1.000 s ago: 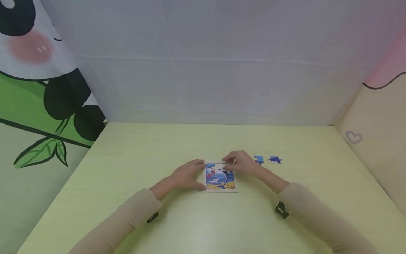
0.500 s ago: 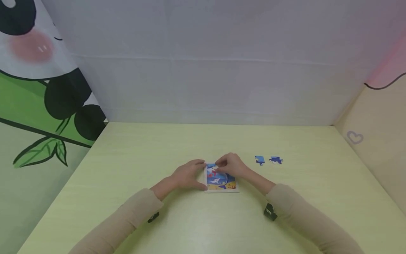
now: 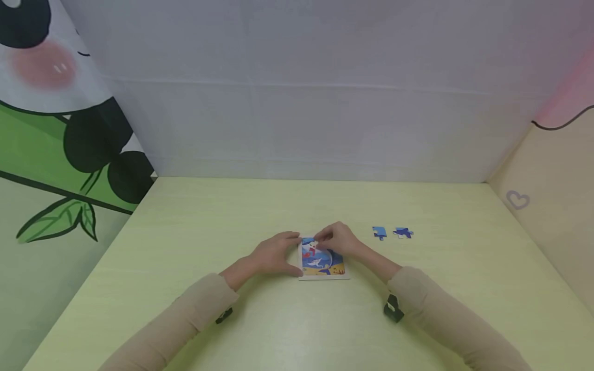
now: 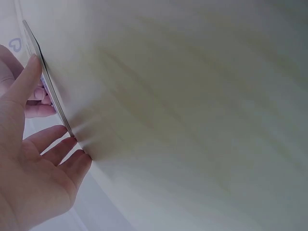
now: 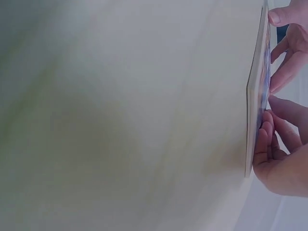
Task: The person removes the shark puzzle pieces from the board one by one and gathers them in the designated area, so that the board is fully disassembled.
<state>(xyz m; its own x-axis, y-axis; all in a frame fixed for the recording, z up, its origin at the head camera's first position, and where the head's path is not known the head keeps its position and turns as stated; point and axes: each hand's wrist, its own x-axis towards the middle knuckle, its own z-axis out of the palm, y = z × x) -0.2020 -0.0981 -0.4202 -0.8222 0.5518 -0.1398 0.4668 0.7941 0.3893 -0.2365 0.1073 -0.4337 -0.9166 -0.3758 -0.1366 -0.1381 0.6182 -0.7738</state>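
**Both hands working at the puzzle board, mid-desk**

The puzzle board (image 3: 322, 262) is lying flat on the pale green desk (image 3: 297, 319), about in the middle, a little nearer the person than the far wall. It is a small square with a light frame, and its picture is showing blue water, a red patch near the top left, a white shape in the centre and yellow-orange along the near edge. From the wrist views it is reading as a thin, stiff slab (image 5: 256, 91).

The left hand (image 3: 274, 253) is bracing the board's left edge, thumb at the near corner and fingers (image 4: 57, 149) lying fairly straight and spread against the rim, not curled round it. The right hand (image 3: 337, 239) is sitting over the top of the board, fingers (image 5: 269, 139) curled together and pressing down on the picture near the red patch; whether they are pinching a piece there, I cannot tell.

Two loose blue puzzle pieces (image 3: 391, 233) are lying side by side to the right of the board, apart from it and from each other. Bare desk is stretching wide all around the board, with the walls standing well back from the hands.
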